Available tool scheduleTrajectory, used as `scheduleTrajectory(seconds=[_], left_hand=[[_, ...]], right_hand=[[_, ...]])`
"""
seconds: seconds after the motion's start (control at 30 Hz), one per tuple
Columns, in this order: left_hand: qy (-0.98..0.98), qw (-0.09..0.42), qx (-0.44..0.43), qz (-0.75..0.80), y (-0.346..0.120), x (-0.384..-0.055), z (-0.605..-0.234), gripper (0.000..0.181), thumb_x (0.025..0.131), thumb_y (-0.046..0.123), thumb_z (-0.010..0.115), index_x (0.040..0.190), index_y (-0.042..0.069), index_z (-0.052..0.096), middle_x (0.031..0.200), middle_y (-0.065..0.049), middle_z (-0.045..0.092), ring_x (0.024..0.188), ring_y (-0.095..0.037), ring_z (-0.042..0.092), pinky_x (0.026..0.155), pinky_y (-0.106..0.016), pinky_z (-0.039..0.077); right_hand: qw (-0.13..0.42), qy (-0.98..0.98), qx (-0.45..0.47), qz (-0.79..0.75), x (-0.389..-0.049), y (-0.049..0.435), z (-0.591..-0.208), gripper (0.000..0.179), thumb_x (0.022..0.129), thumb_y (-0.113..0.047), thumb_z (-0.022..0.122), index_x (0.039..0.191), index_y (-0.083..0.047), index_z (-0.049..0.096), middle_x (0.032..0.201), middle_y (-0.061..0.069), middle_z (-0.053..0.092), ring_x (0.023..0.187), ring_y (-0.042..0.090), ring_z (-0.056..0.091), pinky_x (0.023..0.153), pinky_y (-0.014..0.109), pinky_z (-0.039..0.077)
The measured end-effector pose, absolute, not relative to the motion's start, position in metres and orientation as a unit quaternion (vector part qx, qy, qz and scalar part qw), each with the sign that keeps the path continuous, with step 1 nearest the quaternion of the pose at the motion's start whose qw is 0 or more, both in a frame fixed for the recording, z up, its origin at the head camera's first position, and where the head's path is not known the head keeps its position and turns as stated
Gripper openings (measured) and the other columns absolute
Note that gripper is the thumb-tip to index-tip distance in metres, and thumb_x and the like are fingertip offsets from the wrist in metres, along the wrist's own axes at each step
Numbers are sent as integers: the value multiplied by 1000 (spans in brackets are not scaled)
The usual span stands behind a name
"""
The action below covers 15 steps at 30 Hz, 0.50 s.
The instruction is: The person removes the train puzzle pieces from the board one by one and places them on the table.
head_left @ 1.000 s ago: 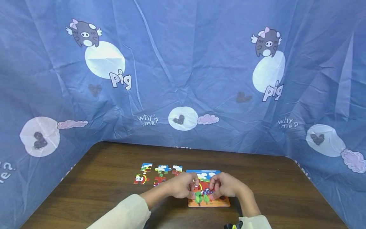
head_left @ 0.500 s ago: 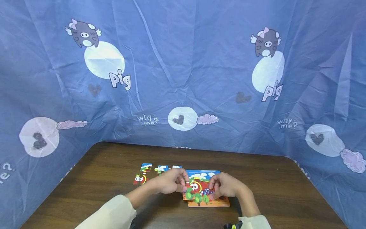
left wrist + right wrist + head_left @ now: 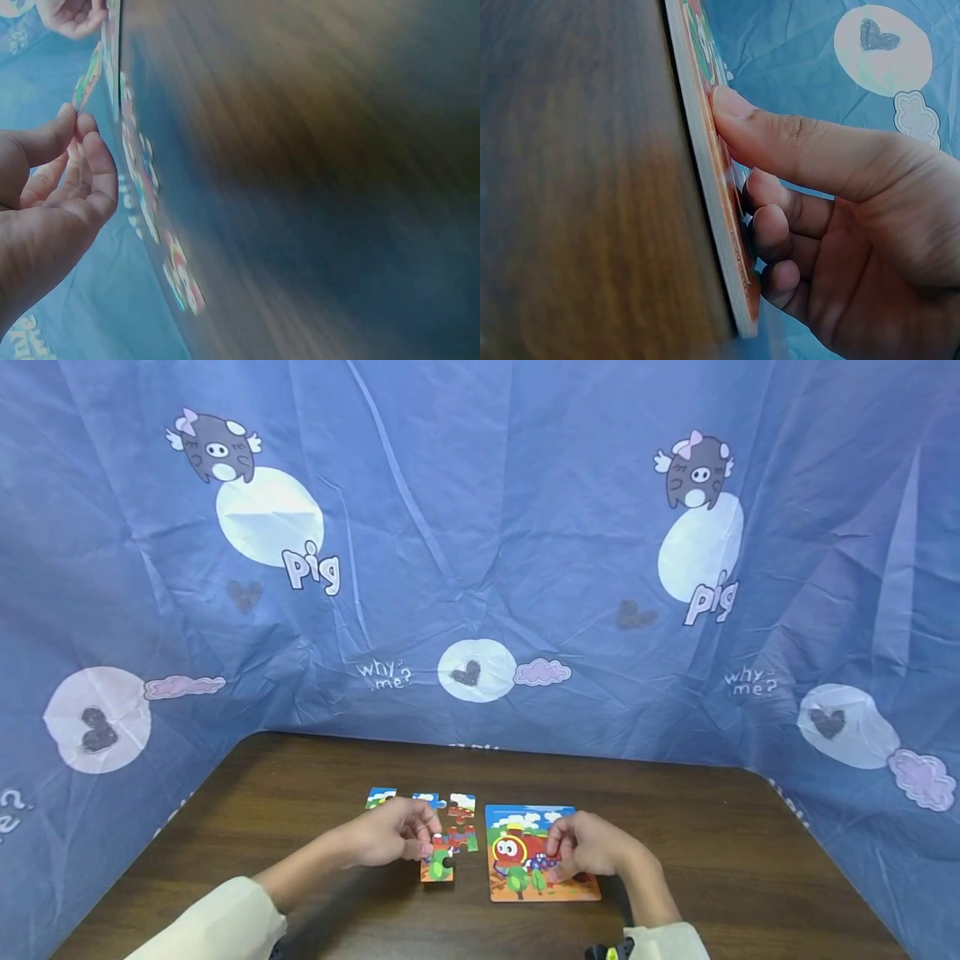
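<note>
My left hand (image 3: 393, 833) pinches a jigsaw piece (image 3: 437, 870) with a green tree on it between thumb and fingertips; the left wrist view shows this piece (image 3: 88, 79) held edge-on above the table. Right of it lies a puzzle board (image 3: 517, 889) with a red cartoon train, trees and clouds. My right hand (image 3: 596, 847) is over the board's right part, fingers loosely bent. In the right wrist view its thumb (image 3: 739, 112) and fingertips rest on the face of the board (image 3: 724, 217), which lies flat on the table.
Several loose jigsaw pieces lie behind and beside my left hand, among them a cloud piece (image 3: 462, 804) and a red piece (image 3: 467, 837). Everything is on a dark wooden table (image 3: 675, 802). A blue printed cloth (image 3: 480, 568) hangs around its back and sides.
My left hand has moved left, away from the board, lifting the tree piece off it and carrying it toward the loose pieces. My right hand has stayed on the board.
</note>
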<state>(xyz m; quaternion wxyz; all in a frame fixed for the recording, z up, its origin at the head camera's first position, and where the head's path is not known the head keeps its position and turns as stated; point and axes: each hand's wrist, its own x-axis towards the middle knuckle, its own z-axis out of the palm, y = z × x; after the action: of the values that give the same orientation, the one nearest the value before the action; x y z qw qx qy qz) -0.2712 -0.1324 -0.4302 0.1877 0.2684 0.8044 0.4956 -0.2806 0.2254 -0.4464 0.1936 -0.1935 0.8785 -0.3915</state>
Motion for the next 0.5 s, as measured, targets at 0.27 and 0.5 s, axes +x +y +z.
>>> scheduleTrajectory(seconds=[0.27,0.5], left_hand=[[790,194,247,526,-170,-261,-432,25,87,-11,69,109,-4,59,88,-9,61,79,-20,59,68,-26,52],[790,198,233,531,-201,-252,-434,25,89,-11,67,111,-6,58,89,-10,61,80,-20,60,68,-26,50]], right_hand=[[198,875,-184,-401,-281,225,-446,30,75,-7,90,90,-4,65,67,0,56,60,12,48,57,27,41],[200,875,-183,-400,-281,225,-447,30,75,-8,91,90,-4,66,67,0,56,61,13,49,59,28,42]])
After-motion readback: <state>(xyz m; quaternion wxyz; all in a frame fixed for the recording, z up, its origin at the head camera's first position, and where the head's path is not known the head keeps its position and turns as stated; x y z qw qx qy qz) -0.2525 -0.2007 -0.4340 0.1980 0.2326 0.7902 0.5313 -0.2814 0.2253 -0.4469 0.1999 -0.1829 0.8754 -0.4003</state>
